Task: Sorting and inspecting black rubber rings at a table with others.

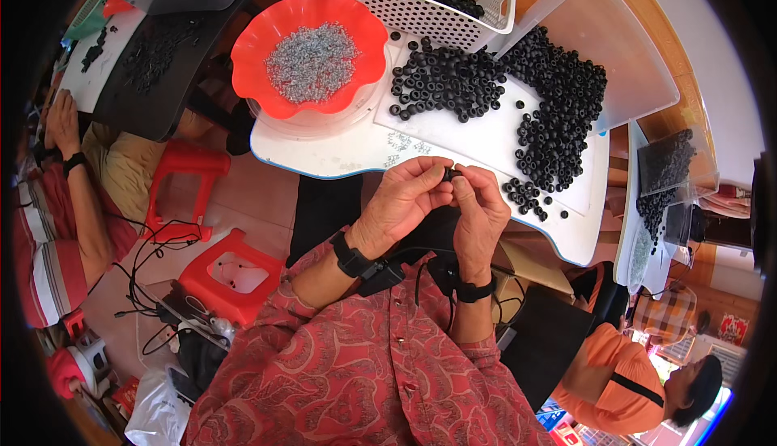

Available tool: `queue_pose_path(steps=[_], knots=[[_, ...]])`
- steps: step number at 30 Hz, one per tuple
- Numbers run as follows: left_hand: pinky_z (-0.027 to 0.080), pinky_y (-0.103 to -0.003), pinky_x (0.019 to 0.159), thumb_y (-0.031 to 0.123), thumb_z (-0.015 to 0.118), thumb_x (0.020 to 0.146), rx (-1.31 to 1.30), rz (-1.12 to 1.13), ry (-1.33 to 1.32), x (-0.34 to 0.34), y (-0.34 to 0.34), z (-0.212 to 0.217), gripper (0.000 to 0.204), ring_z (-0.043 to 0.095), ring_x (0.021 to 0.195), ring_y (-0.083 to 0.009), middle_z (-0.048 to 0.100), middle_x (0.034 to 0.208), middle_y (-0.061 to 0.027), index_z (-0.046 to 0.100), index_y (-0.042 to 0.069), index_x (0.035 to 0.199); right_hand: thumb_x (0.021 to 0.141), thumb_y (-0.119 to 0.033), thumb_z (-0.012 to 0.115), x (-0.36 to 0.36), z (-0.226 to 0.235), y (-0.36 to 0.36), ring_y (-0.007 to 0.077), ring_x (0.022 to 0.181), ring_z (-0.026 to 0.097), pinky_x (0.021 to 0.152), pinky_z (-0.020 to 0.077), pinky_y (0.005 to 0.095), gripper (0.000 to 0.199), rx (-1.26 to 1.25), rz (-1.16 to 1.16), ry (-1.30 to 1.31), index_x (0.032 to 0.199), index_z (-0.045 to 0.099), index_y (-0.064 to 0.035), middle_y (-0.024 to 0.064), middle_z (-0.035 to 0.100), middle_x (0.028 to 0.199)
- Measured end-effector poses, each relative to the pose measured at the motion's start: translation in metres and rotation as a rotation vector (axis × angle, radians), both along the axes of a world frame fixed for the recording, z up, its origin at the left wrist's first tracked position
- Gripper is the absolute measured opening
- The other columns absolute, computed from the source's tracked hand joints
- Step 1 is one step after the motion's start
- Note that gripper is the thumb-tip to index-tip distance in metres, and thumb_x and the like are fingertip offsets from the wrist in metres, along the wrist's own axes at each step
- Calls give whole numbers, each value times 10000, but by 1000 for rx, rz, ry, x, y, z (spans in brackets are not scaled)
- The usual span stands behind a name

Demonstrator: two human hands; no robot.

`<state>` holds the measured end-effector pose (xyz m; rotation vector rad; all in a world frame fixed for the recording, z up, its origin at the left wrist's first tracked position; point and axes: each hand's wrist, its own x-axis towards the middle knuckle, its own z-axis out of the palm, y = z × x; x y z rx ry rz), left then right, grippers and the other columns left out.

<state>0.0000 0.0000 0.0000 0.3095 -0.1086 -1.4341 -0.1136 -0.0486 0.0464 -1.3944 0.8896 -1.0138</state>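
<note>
Head view: I see the left hand (411,197) and right hand (479,213) pinching one black part (450,174) at the white table's (295,155) near edge, seemingly unfinished; heaped black rings (453,82) and metal pieces (312,61) appear left.

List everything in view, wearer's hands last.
Table: one, white, ahead
Bowl: one, red, table's left
Small pieces: many, silvery, bowl and table
Rings: many, black, table's right
Basket: one, white, table's far side
Bin: one, clear, upper right
Worktop: one, black, upper left
Stools: at least two, red, left floor
Cables: several, black, left floor
Bag: one, white, lower left
Other people: at least two, red, orange tops, both sides
Held part: one, black, between fingers
Wristbands: two, black, wrists
Left hand, right hand: one each, bare, centre
</note>
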Motion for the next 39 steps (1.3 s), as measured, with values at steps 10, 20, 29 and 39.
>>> queue_pose_path(steps=[10, 20, 29, 39], knots=[[569, -349, 837, 151, 584, 976, 7, -5, -6, -1, -2, 3, 227, 660, 900, -164, 662, 1049, -85, 620, -9, 1134, 894, -7, 660, -1, 0, -2, 74, 810, 577, 658, 483, 189, 130, 0, -16, 7, 1016, 702, 11, 34, 598, 999], [570, -315, 823, 137, 617, 955, 20, 12, 16, -5, -1, -6, 241, 656, 878, -140, 664, 1036, -70, 621, 0, 1153, 880, 4, 670, -1, 3, 0, 89, 822, 577, 674, 486, 205, 128, -109, -17, 61, 1005, 698, 14, 42, 601, 982], [587, -277, 711, 99, 652, 925, 56, 63, -53, -5, 3, -2, 165, 666, 786, -137, 675, 955, -81, 644, -3, 1055, 856, 22, 681, -3, 1, 1, 106, 805, 565, 670, 470, 224, 133, -200, -14, 98, 988, 694, 11, 51, 600, 942], [597, -279, 706, 69, 631, 933, 137, 153, -288, -7, 11, 15, 199, 672, 778, -150, 684, 939, -108, 651, -44, 1096, 836, 12, 701, -7, 9, 4, 136, 794, 576, 677, 468, 246, 139, -416, -29, 237, 973, 687, -9, 59, 603, 904]])
